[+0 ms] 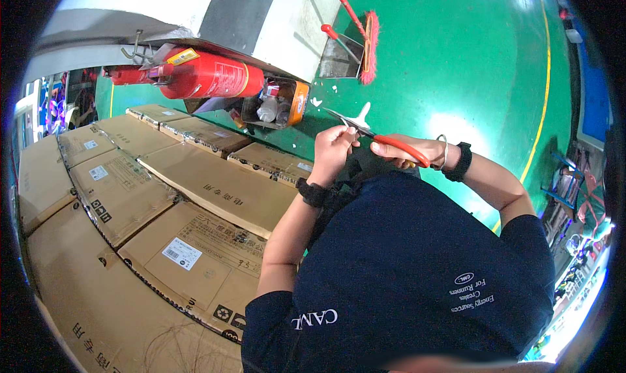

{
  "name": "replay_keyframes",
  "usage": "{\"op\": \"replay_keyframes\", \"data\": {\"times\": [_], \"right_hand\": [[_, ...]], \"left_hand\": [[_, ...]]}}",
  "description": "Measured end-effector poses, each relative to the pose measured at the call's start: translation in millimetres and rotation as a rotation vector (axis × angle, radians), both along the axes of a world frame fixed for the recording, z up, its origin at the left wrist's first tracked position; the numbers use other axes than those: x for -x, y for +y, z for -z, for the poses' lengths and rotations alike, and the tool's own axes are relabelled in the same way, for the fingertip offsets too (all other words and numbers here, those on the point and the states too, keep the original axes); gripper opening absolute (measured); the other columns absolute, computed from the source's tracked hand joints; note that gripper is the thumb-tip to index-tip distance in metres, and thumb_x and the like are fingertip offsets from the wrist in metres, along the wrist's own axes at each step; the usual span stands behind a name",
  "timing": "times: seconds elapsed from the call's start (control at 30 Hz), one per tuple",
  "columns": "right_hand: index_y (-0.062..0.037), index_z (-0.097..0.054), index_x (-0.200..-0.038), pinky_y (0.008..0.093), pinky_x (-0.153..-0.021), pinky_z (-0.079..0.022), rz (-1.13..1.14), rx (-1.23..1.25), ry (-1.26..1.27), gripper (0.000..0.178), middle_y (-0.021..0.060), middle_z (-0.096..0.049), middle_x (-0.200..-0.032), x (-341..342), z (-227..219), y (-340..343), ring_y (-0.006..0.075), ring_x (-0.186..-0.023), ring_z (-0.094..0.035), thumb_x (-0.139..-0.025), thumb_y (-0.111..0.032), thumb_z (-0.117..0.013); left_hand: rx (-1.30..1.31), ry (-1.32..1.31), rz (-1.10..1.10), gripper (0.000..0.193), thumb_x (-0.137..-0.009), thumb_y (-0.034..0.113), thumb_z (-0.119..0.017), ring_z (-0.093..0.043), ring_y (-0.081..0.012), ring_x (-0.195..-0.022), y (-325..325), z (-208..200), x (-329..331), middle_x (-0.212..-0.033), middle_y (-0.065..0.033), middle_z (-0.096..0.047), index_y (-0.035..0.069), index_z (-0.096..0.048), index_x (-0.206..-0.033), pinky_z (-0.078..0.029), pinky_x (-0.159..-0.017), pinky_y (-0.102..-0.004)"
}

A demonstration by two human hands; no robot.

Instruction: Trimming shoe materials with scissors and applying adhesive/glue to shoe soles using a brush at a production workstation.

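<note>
A pair of scissors (pixel 399 145) with red-orange handles is in my right hand (pixel 407 150). Its blades point toward the upper left, across the fingertips of my left hand (pixel 332 152). The fingers of that hand are closed in a pinch right beside the blades; what they hold is too small to make out. Just beyond the blades shows a small white piece (pixel 362 115); I cannot tell whether it touches my fingers. Both hands are close together in front of my dark shirt, above the green floor.
Large cardboard cartons (pixel 215 184) fill the left side. Beyond them are red fire extinguishers (pixel 215 78) and an open box of litter (pixel 297 102) by a pillar (pixel 290 30). A broom (pixel 370 50) and dustpan (pixel 339 59) stand ahead, with white scraps (pixel 316 102) on the floor.
</note>
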State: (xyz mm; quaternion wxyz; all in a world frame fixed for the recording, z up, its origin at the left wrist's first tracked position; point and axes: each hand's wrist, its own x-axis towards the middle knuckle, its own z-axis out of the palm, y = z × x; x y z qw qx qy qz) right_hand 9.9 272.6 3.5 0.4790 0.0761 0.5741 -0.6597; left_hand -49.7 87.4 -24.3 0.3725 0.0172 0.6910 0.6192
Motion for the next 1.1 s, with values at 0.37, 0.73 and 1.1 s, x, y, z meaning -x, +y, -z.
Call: {"op": "replay_keyframes", "data": {"times": [0.37,0.73,1.1], "right_hand": [[-0.0127,-0.045,-0.087,0.0137,-0.039,-0.027,0.165,0.116,-0.064,0.049,-0.0085,-0.034,-0.063,18,-13,-7,-0.0003,-0.049,-0.034,-0.076,-0.061,-0.044],[-0.0047,-0.047,-0.089,0.0193,-0.047,-0.034,0.424,-0.106,0.457,0.020,-0.0029,-0.044,-0.063,4,13,-11,0.0051,-0.055,-0.043,-0.083,-0.023,-0.051],[-0.0012,-0.051,-0.076,0.0206,-0.043,-0.037,0.715,-0.119,0.462,0.012,-0.0002,-0.049,-0.057,42,30,-33,0.0064,-0.049,-0.045,-0.078,-0.013,-0.053]], "left_hand": [[0.057,0.193,0.012,0.016,-0.080,0.011,-0.052,-0.049,-0.0076,-0.053,0,4,-2,-0.060,-0.0038,-0.058,-0.002,-0.061,-0.076,-0.038,-0.049,-0.0212],[-0.357,-0.351,-0.242,0.008,-0.083,0.006,-0.046,-0.051,-0.0118,-0.058,-47,9,34,-0.074,-0.0078,-0.055,-0.001,-0.048,-0.087,-0.038,-0.047,-0.0204],[-0.260,-0.442,-0.014,0.025,-0.087,0.020,-0.043,-0.058,-0.0200,-0.071,-43,34,47,-0.090,-0.0151,-0.059,-0.004,-0.048,-0.096,-0.049,-0.065,-0.0282]]}}
